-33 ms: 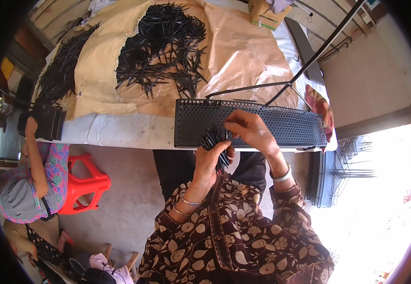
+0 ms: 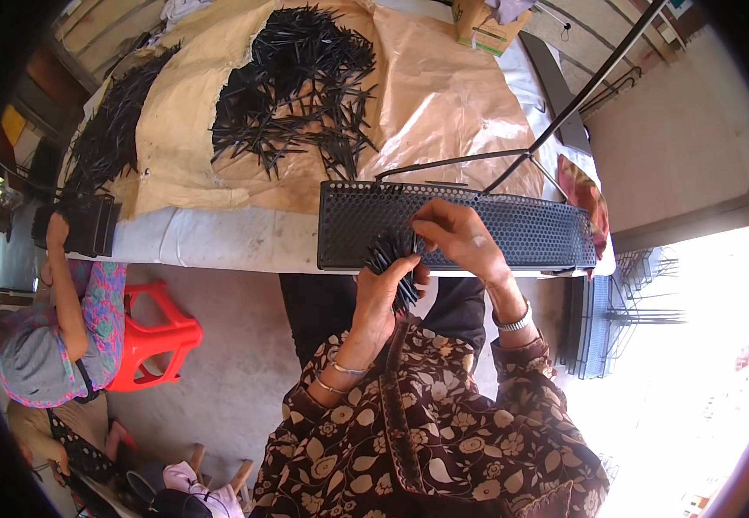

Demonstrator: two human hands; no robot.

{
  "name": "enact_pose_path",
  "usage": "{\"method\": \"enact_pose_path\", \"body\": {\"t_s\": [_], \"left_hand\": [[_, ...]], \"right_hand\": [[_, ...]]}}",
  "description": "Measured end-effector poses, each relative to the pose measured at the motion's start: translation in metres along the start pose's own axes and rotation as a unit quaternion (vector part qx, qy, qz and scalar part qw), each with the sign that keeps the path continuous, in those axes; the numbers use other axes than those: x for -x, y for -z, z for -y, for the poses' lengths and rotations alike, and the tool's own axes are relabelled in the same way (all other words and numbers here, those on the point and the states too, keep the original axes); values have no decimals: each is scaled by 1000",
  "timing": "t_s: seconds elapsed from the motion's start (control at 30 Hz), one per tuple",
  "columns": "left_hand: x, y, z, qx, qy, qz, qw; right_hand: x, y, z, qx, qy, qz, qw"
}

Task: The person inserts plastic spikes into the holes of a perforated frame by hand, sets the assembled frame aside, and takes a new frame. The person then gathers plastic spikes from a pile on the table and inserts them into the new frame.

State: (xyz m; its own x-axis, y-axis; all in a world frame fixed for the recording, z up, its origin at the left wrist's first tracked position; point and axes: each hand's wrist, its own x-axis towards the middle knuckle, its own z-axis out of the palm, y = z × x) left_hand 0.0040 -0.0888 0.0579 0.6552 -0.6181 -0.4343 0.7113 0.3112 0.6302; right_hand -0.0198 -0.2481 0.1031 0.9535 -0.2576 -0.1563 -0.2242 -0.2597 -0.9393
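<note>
My left hand [image 2: 380, 295] is closed around a bundle of thin black pointed strips [image 2: 383, 249], whose tips fan out above the thumb. Close by on the right, my right hand [image 2: 461, 240] has its thumb and forefinger pinched together beside the bundle's tips. What the pinch holds, if anything, is too small to make out. Behind both hands a long black perforated metal panel [image 2: 512, 229] lies along the table's near edge, its mesh partly covered by my hands and the bundle.
A big heap of black strips [image 2: 297, 78] lies on tan sheeting [image 2: 426, 104], with another heap [image 2: 116, 121] farther left. A metal rod frame [image 2: 594, 91] rises at the right. A cardboard box [image 2: 488, 30] stands at the back. A co-worker [image 2: 47, 358] sits left, beside a red stool [image 2: 157, 337].
My right hand's fingertips have shifted very slightly to the right. My left hand keeps its grip on the bundle of black strips.
</note>
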Motion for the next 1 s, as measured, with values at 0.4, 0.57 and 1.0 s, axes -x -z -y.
{"method": "enact_pose_path", "body": {"t_s": [0.4,0.57,1.0], "left_hand": [[-5,0,-10,27,24,-57,998],[-6,-2,-2,38,42,-35,998],[-4,0,1,37,51,-35,997]], "right_hand": [[-13,2,5,121,110,-184,969],[-36,2,-13,190,192,-269,924],[-36,0,-15,216,191,-220,932]]}}
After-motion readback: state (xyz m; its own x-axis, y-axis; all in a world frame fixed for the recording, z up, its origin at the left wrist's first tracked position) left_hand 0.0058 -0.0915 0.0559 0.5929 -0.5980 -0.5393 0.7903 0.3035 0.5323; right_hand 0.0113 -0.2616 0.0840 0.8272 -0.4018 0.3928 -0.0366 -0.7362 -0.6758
